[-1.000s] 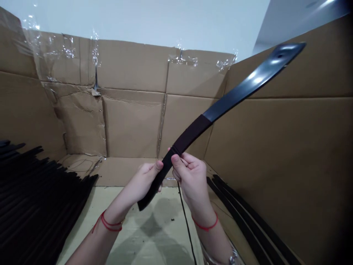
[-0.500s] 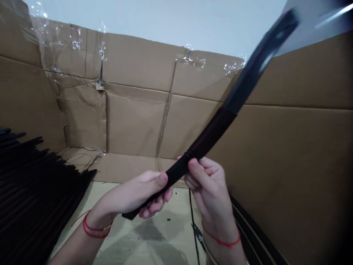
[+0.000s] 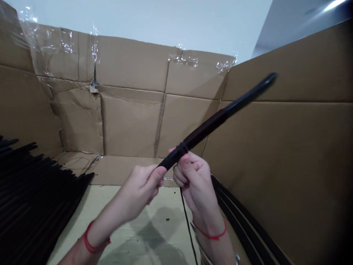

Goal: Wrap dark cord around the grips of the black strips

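Observation:
A long, narrow black strip (image 3: 208, 129) slants up to the right across the middle of the view. Part of it looks wrapped in a dark brown-black covering, with raised rings close to my right thumb. My left hand (image 3: 142, 186) is closed around the strip's lower end, thumb on top. Just above, my right hand (image 3: 194, 176) pinches it at the rings. A thin black cord (image 3: 188, 221) hangs below my right hand; whether the hand holds its upper end is hidden. The strip's far tip stands free in the air.
Tall cardboard walls (image 3: 129, 121) with clear tape surround a pale work surface (image 3: 116, 206) with small dark specks. Many black strips (image 3: 35, 206) are piled at the left. Several long black strips (image 3: 242, 228) lie along the right wall.
The strip has turned edge-on and its far end has dropped. My left hand has rolled over it, and its lower end no longer shows. My right hand stays at the rings.

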{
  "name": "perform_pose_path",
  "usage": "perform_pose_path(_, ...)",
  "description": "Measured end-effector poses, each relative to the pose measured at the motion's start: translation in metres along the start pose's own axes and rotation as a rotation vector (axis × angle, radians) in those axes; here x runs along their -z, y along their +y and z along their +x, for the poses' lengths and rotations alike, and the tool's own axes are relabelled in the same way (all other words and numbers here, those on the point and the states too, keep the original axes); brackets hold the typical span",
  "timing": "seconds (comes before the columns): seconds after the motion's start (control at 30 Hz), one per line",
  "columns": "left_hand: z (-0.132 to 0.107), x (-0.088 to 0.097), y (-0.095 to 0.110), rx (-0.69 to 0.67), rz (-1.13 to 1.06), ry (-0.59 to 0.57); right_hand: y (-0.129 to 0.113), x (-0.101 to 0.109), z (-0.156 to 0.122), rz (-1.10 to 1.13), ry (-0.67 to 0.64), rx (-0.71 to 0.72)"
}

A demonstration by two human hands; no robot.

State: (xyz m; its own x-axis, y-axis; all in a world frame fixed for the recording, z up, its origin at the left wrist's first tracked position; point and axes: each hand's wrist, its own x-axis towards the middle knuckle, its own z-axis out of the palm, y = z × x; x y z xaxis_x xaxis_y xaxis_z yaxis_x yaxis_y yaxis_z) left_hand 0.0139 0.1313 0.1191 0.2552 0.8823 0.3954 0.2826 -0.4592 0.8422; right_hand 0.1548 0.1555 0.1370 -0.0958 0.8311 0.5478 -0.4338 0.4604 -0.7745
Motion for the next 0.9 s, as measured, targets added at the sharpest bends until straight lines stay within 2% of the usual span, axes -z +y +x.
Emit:
perform_pose_path(0.03,0.000,0.000,0.000,0.040,-0.072,-0.084,0.002,-0.001,0.000,-0.013,-0.015,-0.001)
perform_pose_path(0.07,0.001,0.000,-0.001,0.063,-0.081,-0.093,0.005,-0.001,0.001,-0.030,0.014,0.026)
perform_pose_path(0.1,0.001,-0.001,0.000,0.065,-0.021,-0.015,0.007,-0.002,0.001,-0.046,0.075,0.069)
perform_pose_path(0.13,0.001,-0.002,0.000,0.051,0.089,0.123,0.008,-0.003,0.001,-0.058,0.137,0.107)
perform_pose_path(0.17,0.001,-0.003,0.001,0.032,0.199,0.265,0.009,-0.004,0.001,-0.063,0.170,0.116)
perform_pose_path(0.2,0.001,-0.003,0.002,0.019,0.270,0.347,0.009,-0.004,0.001,-0.060,0.157,0.092)
perform_pose_path(0.23,0.001,-0.003,0.002,0.019,0.276,0.341,0.009,-0.004,0.001,-0.052,0.107,0.049)
perform_pose_path(0.3,0.001,0.001,0.003,0.029,0.143,0.162,0.007,-0.003,0.002,-0.036,-0.008,-0.027)
perform_pose_path(0.37,0.001,0.008,0.004,0.015,0.047,0.026,0.005,-0.001,0.002,-0.060,0.000,-0.006)
perform_pose_path(0.43,0.000,0.014,0.004,0.028,0.035,0.002,0.005,0.000,0.002,-0.094,0.083,0.054)
perform_pose_path(0.47,0.000,0.017,0.005,0.067,0.006,-0.030,0.004,0.000,0.002,-0.104,0.080,0.049)
perform_pose_path(0.57,-0.002,0.017,0.006,0.197,-0.215,-0.272,0.002,0.000,0.001,-0.132,-0.027,-0.016)
perform_pose_path(0.6,-0.003,0.015,0.007,0.189,-0.240,-0.282,0.000,-0.001,0.001,-0.163,-0.007,0.009)
perform_pose_path(0.63,-0.003,0.012,0.008,0.152,-0.199,-0.206,-0.001,-0.001,0.000,-0.204,0.055,0.067)
perform_pose_path(0.7,-0.004,0.006,0.009,0.062,-0.002,0.090,-0.003,-0.001,0.000,-0.260,0.181,0.174)
perform_pose_path(0.73,-0.004,0.003,0.010,0.046,0.068,0.187,-0.003,-0.001,0.000,-0.256,0.179,0.175)
perform_pose_path(0.77,-0.004,0.001,0.010,0.061,0.081,0.188,-0.004,-0.001,0.000,-0.235,0.128,0.134)
perform_pose_path(0.83,-0.004,-0.001,0.008,0.143,-0.042,-0.027,-0.003,0.000,0.001,-0.172,-0.003,0.027)
perform_pose_path(0.87,-0.003,-0.001,0.007,0.172,-0.095,-0.111,-0.003,0.000,0.001,-0.159,-0.022,0.008)
perform_pose_path(0.9,-0.002,-0.003,0.006,0.176,-0.087,-0.100,-0.002,0.000,0.001,-0.164,0.002,0.018)
